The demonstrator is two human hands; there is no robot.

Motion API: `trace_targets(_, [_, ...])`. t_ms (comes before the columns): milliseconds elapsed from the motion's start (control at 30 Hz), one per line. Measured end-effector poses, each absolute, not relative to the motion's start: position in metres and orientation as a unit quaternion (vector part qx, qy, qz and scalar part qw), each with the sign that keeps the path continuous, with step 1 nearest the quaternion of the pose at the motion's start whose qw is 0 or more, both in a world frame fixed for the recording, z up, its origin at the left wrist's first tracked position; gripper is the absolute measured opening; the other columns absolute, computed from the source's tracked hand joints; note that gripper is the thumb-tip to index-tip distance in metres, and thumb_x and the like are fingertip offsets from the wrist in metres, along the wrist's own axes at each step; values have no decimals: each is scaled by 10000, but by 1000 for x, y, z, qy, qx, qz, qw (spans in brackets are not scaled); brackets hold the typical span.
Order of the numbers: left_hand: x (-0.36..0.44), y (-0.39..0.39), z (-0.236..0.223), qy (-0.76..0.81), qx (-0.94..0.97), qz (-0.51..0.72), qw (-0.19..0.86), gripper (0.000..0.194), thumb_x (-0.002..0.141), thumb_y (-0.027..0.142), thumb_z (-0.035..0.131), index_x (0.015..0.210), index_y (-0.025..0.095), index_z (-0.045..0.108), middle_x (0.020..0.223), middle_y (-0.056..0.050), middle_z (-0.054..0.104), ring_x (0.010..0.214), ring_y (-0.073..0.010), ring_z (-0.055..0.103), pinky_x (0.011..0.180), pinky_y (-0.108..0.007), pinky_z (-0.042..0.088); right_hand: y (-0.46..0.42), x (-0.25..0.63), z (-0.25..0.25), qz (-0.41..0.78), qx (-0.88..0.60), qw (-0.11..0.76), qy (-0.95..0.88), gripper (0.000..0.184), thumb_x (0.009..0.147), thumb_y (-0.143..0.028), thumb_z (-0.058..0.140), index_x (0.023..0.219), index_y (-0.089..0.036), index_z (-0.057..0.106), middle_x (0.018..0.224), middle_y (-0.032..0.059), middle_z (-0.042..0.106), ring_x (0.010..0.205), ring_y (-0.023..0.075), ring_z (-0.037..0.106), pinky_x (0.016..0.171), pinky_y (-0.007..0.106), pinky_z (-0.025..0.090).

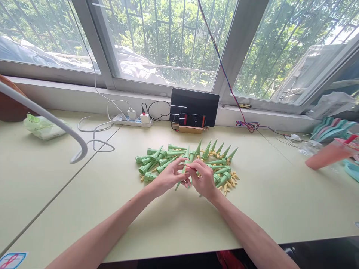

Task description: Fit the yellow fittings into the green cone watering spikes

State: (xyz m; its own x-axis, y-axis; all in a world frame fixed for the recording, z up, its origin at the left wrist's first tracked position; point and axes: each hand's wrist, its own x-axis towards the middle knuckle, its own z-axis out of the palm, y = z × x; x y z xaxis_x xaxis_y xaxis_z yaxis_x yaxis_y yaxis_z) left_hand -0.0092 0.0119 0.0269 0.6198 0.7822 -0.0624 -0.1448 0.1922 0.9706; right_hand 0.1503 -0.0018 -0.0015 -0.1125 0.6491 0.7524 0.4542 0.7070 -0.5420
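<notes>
My left hand (170,174) is closed around a green plastic spike (178,184) whose pointed tip slants down toward me. Against its upper end, my right hand (204,178) pinches with thumb and fingers; whatever lies between those fingertips is hidden. Several loose green spikes (146,167) with wide collared ends lie to the left of my hands. More green spikes (223,170) lie on the right, beside a heap of small yellow plastic pieces (231,181). Behind them, several spikes (206,150) stand point up in a row with yellow pieces at their bases.
A phone (192,120) showing a timer leans on a dark tablet (195,102). Behind left sits a power strip (132,121) with white cables. A white curved tube (56,98) crosses the left side. At right are a pink drink cup (331,152) and coiled red-blue wire (248,125).
</notes>
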Motion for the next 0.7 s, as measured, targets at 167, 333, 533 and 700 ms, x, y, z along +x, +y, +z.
trace_targets(167, [-9, 12, 27, 293, 544, 323, 717, 611, 751, 354, 785, 1225, 189, 436, 888, -21, 609, 645, -153, 662, 653, -324, 541, -2, 150, -1, 89, -373, 553, -740, 214, 966, -236, 484, 815, -212, 633, 688, 11, 559, 585, 128, 504, 550, 246, 424])
trace_targets(333, [-9, 11, 27, 291, 545, 326, 716, 640, 752, 345, 784, 1258, 193, 423, 896, -25, 609, 646, -152, 659, 656, -328, 546, -2, 150, 0, 88, -374, 557, -736, 204, 962, -232, 495, 814, -207, 632, 701, 13, 556, 579, 124, 513, 543, 242, 431])
trace_targets(533, [-9, 12, 27, 285, 551, 331, 711, 624, 760, 334, 776, 1259, 195, 429, 898, -30, 611, 651, -152, 658, 656, -335, 554, -2, 149, -1, 96, -353, 571, -735, 166, 951, -192, 513, 845, -201, 640, 712, 5, 551, 561, 106, 516, 527, 227, 440])
trace_targets(700, [-10, 13, 27, 282, 558, 329, 707, 615, 744, 293, 784, 1244, 204, 438, 911, -35, 618, 688, -166, 666, 659, -337, 557, -2, 149, 0, 92, -351, 570, -737, 156, 944, -159, 522, 853, -202, 641, 727, 8, 555, 571, 106, 512, 528, 224, 439])
